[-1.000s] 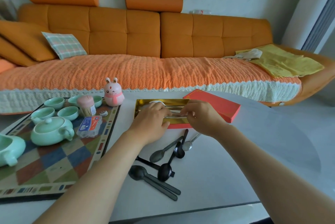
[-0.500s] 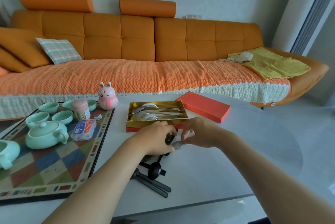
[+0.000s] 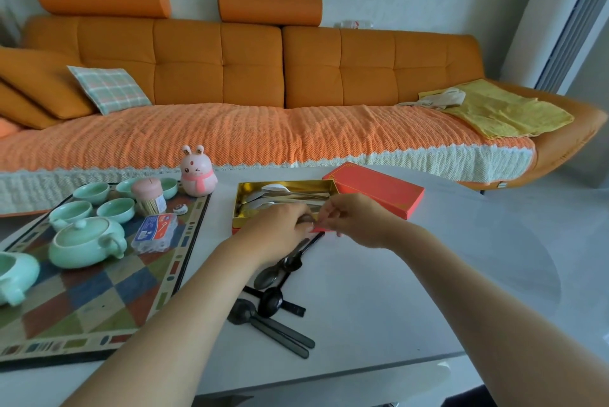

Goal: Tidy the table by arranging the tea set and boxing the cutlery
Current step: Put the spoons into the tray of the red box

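Spoons (image 3: 276,190) go in the gold box (image 3: 236,205), so our left hand (image 3: 280,225) and right hand (image 3: 357,220) pinch a spoon (image 3: 304,218) at its edge.

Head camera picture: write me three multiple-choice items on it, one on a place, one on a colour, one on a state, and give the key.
1. Where does the red lid lie?
A. On the sofa.
B. On the table, right of the gold box.
C. On the patterned mat.

2. What colour is the teapot?
A. Pale green.
B. White.
C. Black.

3. In what state is the gold box?
A. Shut under its lid.
B. Open and empty.
C. Open, with spoons in it.

Key:
1 B, the lid rests flat on the table beside the box's right end.
2 A, it has the same pale green as the cups beside it.
3 C, silver spoons show inside the uncovered box.
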Tool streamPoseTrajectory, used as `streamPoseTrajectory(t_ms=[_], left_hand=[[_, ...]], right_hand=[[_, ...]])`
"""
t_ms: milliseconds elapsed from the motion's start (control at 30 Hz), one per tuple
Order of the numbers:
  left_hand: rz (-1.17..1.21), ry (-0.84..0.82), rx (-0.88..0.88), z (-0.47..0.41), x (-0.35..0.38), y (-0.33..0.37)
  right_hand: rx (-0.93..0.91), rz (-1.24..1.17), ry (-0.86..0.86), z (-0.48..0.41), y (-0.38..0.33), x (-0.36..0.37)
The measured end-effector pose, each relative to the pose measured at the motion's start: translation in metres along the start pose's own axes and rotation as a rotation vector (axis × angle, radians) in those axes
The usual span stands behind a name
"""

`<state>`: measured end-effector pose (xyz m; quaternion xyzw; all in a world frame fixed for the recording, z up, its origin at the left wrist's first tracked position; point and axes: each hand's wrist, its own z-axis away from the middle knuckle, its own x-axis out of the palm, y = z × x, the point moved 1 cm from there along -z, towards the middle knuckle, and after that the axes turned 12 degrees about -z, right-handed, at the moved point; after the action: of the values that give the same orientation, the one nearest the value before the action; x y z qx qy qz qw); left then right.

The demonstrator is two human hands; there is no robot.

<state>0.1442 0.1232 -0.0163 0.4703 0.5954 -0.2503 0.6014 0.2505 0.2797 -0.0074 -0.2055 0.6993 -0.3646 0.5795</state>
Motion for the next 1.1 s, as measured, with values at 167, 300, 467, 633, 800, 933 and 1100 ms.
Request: streamPoseTrajectory(t_ms=[167,300,467,633,800,933,1100], left_hand=[[0.027,0.142,-0.151,-0.005,-0.015,-0.033],[-0.119,0.248,-0.113,-0.004,-0.011,-0.048],[-0.190,0.162,-0.017,-0.006,-0.002,-0.052],[-0.300,0.101,0.046,-0.011,0.008,-0.052],[-0.300,0.093,0.067,-0.015,0.007,-0.048],[-0.258,0.103,0.078,-0.012,0.006,-0.045],[-0.218,0.209,0.054,-0.002,-0.003,-0.039]], right_hand=[[-0.088,0.037,0.250,-0.017,-0.005,0.002],[-0.057,0.099,0.306,-0.033,-0.005,0.009],[0.041,0.227,0.254,-0.049,0.001,0.016],[0.035,0.333,0.211,-0.052,-0.002,0.018],[-0.025,0.283,0.086,-0.047,-0.002,0.022],[-0.119,0.287,0.126,-0.042,-0.001,0.021],[-0.313,0.217,0.218,-0.031,-0.010,0.023]])
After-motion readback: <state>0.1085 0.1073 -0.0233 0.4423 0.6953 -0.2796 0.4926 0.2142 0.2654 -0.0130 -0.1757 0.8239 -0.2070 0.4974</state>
